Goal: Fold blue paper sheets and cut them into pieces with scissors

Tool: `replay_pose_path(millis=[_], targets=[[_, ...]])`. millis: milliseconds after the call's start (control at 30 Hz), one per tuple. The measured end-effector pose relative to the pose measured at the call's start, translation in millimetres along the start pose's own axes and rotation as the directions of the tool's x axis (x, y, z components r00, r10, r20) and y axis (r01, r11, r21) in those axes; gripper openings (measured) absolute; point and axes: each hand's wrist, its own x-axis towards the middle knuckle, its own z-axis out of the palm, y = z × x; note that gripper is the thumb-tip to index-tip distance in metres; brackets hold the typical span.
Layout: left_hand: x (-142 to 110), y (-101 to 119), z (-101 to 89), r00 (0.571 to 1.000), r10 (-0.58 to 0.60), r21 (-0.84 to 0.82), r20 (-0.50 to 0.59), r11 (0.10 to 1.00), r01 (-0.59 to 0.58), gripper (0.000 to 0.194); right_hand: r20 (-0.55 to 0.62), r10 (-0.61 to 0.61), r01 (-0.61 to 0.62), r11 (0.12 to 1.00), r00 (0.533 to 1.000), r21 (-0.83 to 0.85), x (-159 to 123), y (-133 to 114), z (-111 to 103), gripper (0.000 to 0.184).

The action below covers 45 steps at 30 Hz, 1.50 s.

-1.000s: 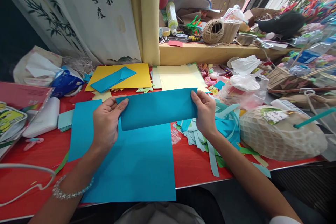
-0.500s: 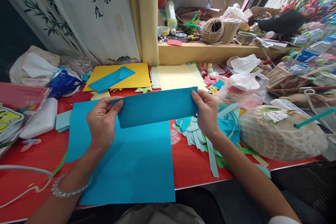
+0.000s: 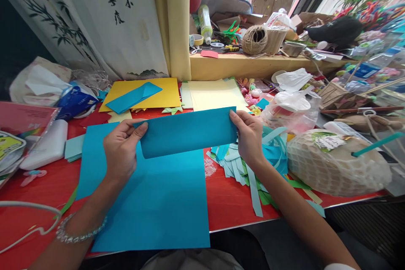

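A wide strip of blue paper [image 3: 190,131] is stretched between my two hands, above the table. My left hand [image 3: 122,147] pinches its left end with thumb on top; my right hand [image 3: 248,135] pinches the upper right corner. Beneath it a large blue sheet [image 3: 158,202] lies flat, reaching the table's front edge. Behind the strip, a folded blue paper piece [image 3: 134,98] rests on a yellow sheet [image 3: 171,93]. Pale cream sheets [image 3: 215,93] lie beside that. Right of my right hand is a heap of cut paper strips [image 3: 234,162] in light blue and green.
On the right sits a coconut in white netting [image 3: 335,164] with a teal straw. A plastic bag with a cup [image 3: 292,107] stands behind it. At left are a tissue pack [image 3: 76,99], a white case [image 3: 44,145] and a white cable [image 3: 31,204]. Twine [image 3: 255,40] lies on the sill.
The view has shifted slightly. Both hands still hold the blue strip in nearly the same position.
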Motion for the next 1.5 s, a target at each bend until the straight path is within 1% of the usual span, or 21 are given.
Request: replay_pose_path(millis=[133,333,533,700,867,933,1000,1033,1100,1167,1233,1267,1300,1367,1400,1433,1500], targets=[[0.1,-5.8,-0.2,0.999,-0.046,-0.017,0.010,0.999,0.046,0.016,-0.011,-0.001,0.000,0.998,1.000,-0.070,-1.5,1.1,1.4,0.028],[0.4,-6.6,2.1,0.989,-0.145,-0.060,0.005,0.988,0.145,0.019,-0.032,0.001,-0.004,0.996,0.999,-0.094,0.1,3.3,0.8,0.029],[0.8,-7.1,1.5,0.990,-0.141,-0.068,0.009,0.988,0.141,0.019,-0.026,0.015,-0.018,0.993,1.000,-0.119,0.4,5.5,0.3,0.029],[0.8,-8.0,1.5,0.992,-0.128,-0.062,0.003,0.990,0.128,0.017,-0.010,0.017,-0.018,0.995,1.000,-0.096,-0.5,4.9,0.6,0.026],[-0.4,-8.4,4.2,0.989,-0.146,-0.062,-0.026,0.988,0.144,0.022,-0.024,0.006,-0.010,0.991,1.000,-0.134,0.1,6.5,0.3,0.026],[-0.2,-8.6,4.1,0.981,-0.189,-0.017,-0.036,0.982,0.188,0.026,-0.019,0.034,-0.036,0.989,0.999,-0.142,2.3,10.5,-0.9,0.029],[1.7,-8.7,2.4,0.962,-0.271,0.103,-0.016,0.957,0.272,0.028,0.023,0.099,-0.094,0.983,0.995,-0.157,5.6,17.2,-2.8,0.032],[3.3,-8.8,0.9,0.947,-0.321,0.174,0.003,0.933,0.315,0.029,0.053,0.137,-0.124,0.973,0.989,-0.196,7.3,21.4,-3.8,0.035],[7.6,-9.5,-3.6,0.912,-0.408,0.292,0.044,0.878,0.379,0.032,0.104,0.195,-0.151,0.931,0.975,-0.331,10.0,30.1,-5.2,0.038],[12.5,-11.7,-10.3,0.878,-0.474,0.345,0.066,0.837,0.426,0.035,0.140,0.224,-0.136,0.874,0.964,-0.467,10.7,38.0,-4.9,0.037],[16.3,-15.9,-19.1,0.845,-0.527,0.470,0.085,0.770,0.433,0.035,0.172,0.242,-0.113,0.831,0.955,-0.544,9.2,44.1,-2.0,0.036],[17.3,-18.7,-24.0,0.840,-0.534,0.573,0.093,0.719,0.393,0.033,0.191,0.255,-0.106,0.817,0.948,-0.567,7.8,46.4,0.2,0.035],[17.3,-21.5,-28.8,0.847,-0.522,0.690,0.102,0.650,0.318,0.029,0.211,0.268,-0.094,0.799,0.940,-0.595,6.3,48.4,2.9,0.034],[14.5,-26.3,-36.5,0.883,-0.450,0.879,0.134,0.465,0.104,0.022,0.243,0.282,-0.061,0.761,0.928,-0.646,3.0,51.5,8.7,0.031],[11.6,-27.8,-38.7,0.898,-0.408,0.927,0.163,0.376,0.003,0.020,0.254,0.283,-0.043,0.742,0.925,-0.669,1.5,52.7,11.4,0.029],[8.0,-28.6,-39.7,0.905,-0.376,0.951,0.197,0.298,-0.083,0.019,0.261,0.281,-0.026,0.724,0.923,-0.690,0.2,53.7,13.7,0.027],[-0.4,-28.0,-37.9,0.905,-0.339,0.963,0.256,0.168,-0.210,0.022,0.268,0.276,0.004,0.690,0.923,-0.724,-1.6,55.3,17.0,0.025]])
